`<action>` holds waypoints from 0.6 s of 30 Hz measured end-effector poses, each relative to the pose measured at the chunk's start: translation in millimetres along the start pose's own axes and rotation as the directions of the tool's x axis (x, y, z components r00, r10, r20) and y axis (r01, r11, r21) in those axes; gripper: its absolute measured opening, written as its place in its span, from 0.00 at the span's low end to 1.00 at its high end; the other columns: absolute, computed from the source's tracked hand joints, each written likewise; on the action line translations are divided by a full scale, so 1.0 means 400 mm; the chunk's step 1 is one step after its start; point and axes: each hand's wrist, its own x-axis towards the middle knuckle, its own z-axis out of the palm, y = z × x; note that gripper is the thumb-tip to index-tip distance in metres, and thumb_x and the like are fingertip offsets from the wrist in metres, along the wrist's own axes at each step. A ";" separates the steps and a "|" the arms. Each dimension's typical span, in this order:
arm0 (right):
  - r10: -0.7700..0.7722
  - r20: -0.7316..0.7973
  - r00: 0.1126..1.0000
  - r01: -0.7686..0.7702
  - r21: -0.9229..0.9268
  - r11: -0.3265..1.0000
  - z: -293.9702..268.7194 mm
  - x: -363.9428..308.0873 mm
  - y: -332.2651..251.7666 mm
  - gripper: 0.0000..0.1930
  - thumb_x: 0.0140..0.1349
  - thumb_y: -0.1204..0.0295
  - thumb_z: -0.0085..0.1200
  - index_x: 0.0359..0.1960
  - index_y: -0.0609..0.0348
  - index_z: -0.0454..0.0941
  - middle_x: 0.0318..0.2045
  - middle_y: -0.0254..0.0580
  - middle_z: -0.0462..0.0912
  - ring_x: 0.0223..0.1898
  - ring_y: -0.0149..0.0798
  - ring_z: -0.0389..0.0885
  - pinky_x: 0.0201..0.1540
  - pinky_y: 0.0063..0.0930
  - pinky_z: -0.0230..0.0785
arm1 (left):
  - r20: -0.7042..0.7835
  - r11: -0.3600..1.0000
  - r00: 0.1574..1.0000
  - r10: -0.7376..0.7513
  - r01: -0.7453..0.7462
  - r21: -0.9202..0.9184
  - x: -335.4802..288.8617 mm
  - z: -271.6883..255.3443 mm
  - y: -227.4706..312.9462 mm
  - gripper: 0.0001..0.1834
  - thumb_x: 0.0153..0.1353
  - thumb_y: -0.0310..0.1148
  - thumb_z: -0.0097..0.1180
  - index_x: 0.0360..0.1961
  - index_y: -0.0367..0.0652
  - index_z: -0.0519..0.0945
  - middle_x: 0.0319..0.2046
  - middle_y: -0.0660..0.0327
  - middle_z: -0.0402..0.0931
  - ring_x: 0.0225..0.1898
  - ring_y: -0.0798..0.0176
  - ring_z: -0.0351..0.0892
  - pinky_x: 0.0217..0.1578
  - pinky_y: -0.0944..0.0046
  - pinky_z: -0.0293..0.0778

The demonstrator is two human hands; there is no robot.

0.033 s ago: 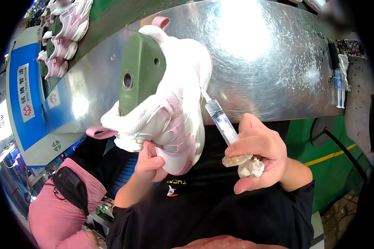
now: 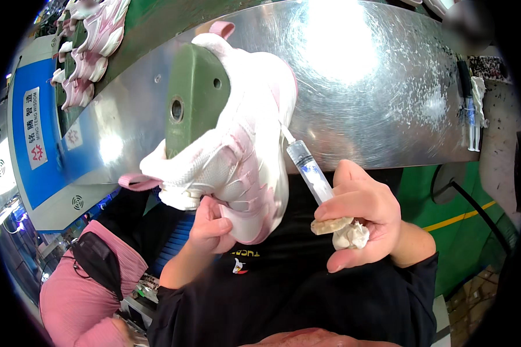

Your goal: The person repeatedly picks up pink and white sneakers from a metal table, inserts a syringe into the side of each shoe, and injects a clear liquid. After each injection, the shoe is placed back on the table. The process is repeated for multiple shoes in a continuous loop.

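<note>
My left hand grips a white and pink sneaker by its toe end, fingers partly hidden beneath it. A green shoe last fills the sneaker's opening. Between the fingers of my right hand is a clear syringe with blue marks. Its thin white tip meets the sneaker's side, near where the upper joins the sole. The same hand also holds a crumpled white wad and a flat tan piece against the palm.
A scratched metal table lies under and beyond the sneaker. More pink and white sneakers stand at the far left, near a blue and white machine panel. Another person's pink sleeve is at lower left. A second syringe lies at the table's right end.
The sneaker has tilted very slightly, its sole edge a touch farther right. My right hand and the syringe have shifted slightly with it.
</note>
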 end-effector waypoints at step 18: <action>0.256 0.271 0.928 -0.255 -0.042 0.966 -0.056 -0.001 -0.219 0.28 0.42 0.57 0.71 0.41 0.64 0.78 0.31 0.35 0.84 0.21 0.29 0.72 0.29 0.24 0.51 | 0.340 0.869 0.891 -0.300 0.403 -0.287 0.071 0.043 -0.047 0.33 0.55 0.20 0.53 0.63 0.44 0.59 0.59 0.57 0.64 0.60 0.56 0.64 0.58 0.54 0.63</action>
